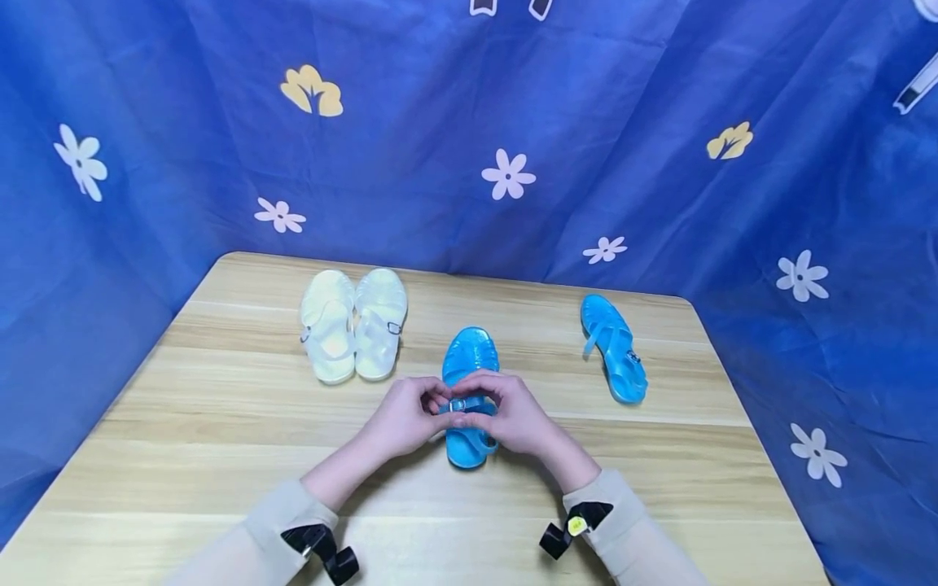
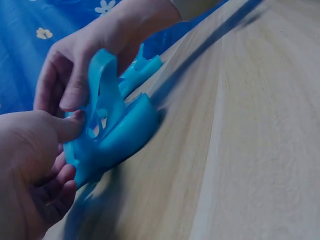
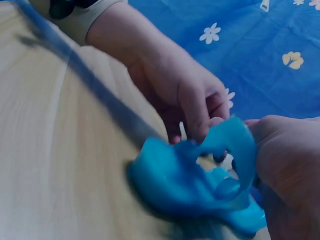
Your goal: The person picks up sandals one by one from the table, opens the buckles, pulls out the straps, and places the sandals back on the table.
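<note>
A blue jelly sandal (image 1: 470, 352) lies at the middle of the table, toe toward the back. Its ankle strap with a small metal buckle (image 1: 458, 405) spans the gap between both hands. From the left, my left hand (image 1: 407, 417) pinches the buckle end of the strap between thumb and fingers. My right hand (image 1: 519, 413) pinches the strap from the other side, thumb tips nearly meeting. In the left wrist view the strap (image 2: 103, 80) stands up in a loop above the heel. The right wrist view shows the heel (image 3: 160, 175) close, with the buckle mostly hidden.
A pair of white sandals (image 1: 381, 313) stands side by side at the back left of the wooden table (image 1: 220, 456). Another blue sandal (image 1: 617, 350) lies at the right, its strap hanging loose. A blue flowered curtain (image 1: 410, 163) encloses the table's back and sides.
</note>
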Available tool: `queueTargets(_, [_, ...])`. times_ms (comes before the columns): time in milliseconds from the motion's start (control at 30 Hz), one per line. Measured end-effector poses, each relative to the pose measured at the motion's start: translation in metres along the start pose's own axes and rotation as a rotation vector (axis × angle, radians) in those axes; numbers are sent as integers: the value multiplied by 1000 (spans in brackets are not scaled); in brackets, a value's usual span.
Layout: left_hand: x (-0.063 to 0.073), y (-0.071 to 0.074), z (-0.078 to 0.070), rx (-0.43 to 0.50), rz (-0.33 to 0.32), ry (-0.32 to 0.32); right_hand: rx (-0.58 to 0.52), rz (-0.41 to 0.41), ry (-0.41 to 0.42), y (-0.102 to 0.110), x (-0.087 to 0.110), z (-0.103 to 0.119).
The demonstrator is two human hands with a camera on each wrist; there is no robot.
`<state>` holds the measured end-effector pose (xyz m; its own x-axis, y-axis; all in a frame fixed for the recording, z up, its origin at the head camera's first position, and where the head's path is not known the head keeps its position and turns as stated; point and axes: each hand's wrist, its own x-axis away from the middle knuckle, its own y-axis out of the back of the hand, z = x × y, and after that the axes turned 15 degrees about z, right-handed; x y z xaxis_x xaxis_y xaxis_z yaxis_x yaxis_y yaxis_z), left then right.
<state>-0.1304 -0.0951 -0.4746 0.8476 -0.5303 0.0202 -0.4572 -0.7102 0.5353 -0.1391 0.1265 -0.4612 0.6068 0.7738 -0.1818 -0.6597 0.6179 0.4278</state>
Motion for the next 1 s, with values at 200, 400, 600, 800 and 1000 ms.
queueTargets(200, [4,3,6,84,26,24,41,-41,-53,-5,2,-5])
queueTargets(400, [11,13,9,281,113,37,124,-62,-82,-8,3,-9])
queueTargets(600, [13,17,7,379,162,102,218,-55,-118,-8,5,-12])
queueTargets(800, [11,17,8,387,177,122,234,-63,-99,-11,4,-16])
queueTargets(1000, [8,15,4,377,168,135,221,-112,-57,-14,5,-19])
